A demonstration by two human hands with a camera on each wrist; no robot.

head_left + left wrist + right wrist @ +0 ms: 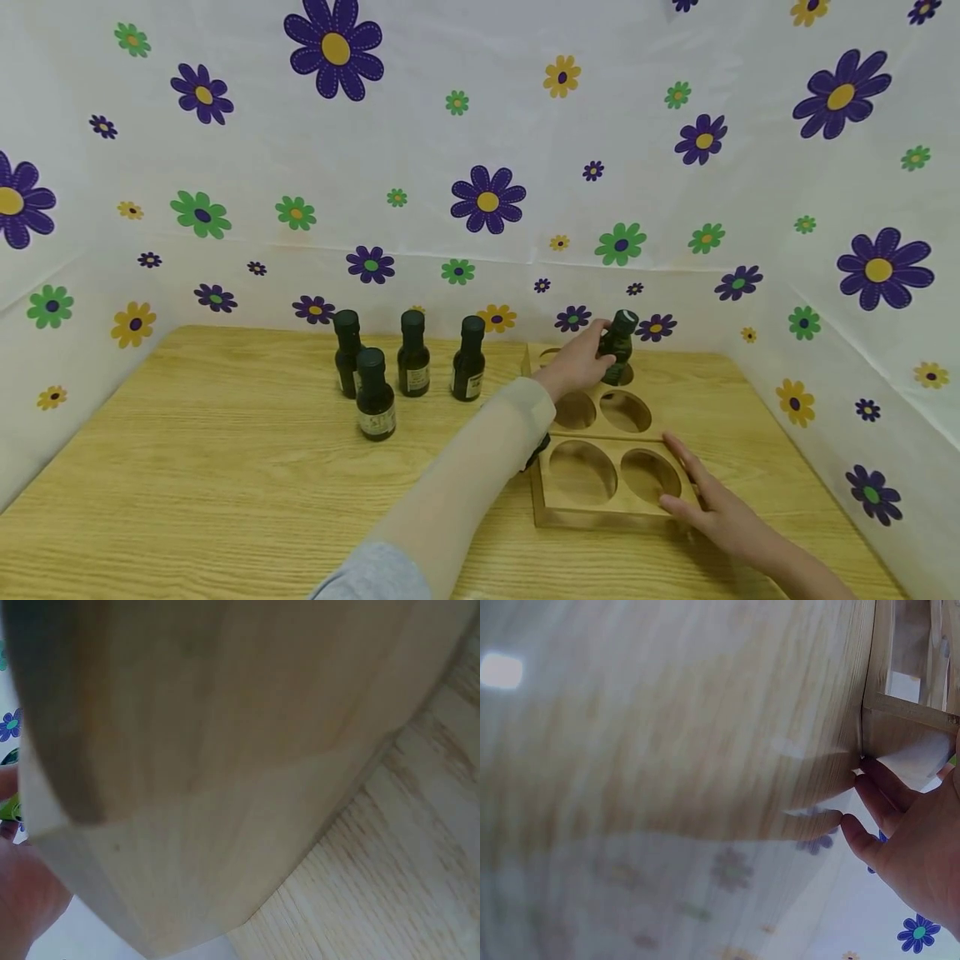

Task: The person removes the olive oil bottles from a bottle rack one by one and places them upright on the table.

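Note:
My left hand (pixel 577 362) grips a dark green glass bottle (pixel 618 346) by its upper part. The bottle leans slightly, its base at the back right hole of a wooden bottle rack (pixel 615 512); how deep it sits is unclear. In the left wrist view the rack's wall (pixel 225 750) fills most of the picture, with part of the hand (pixel 30 892) and a bit of green at the left edge. Against the rack's right side rests my right hand (pixel 716 508), thumb on the top near the front right hole, fingers extended along the edge.
Several dark bottles with black caps stand left of the rack, among them a front one (pixel 376 400) and one nearest the rack (pixel 469 362). The wooden table (pixel 225 492) is backed by a white flowered cloth (pixel 420 150).

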